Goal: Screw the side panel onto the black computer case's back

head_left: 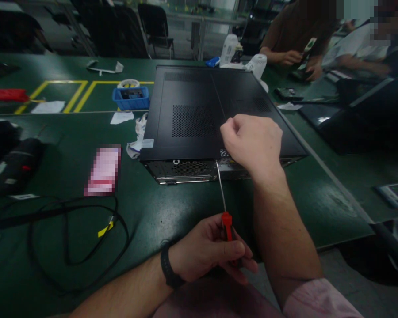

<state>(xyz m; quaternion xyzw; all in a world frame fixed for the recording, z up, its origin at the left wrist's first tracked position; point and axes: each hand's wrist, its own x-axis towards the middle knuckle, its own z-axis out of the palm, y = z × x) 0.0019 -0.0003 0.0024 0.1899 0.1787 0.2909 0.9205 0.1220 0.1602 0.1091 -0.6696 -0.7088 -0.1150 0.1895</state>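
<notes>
Your left hand point(212, 247) grips the red screwdriver point(227, 218); your curled right hand point(255, 137) rests on the black case point(195, 119) | Case on tabletop point(152, 212), screwdriver tip at its near edge | Step: likely working a screw | Next: calls for a seated tip, steady case

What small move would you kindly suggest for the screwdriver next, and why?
I would probably have the left hand give the screwdriver a slight turn: that hand grips it, its shaft reaches the near face of the black case, and the right hand, on top of the case, may steady it. Its tip is too small to make out clearly.
</notes>
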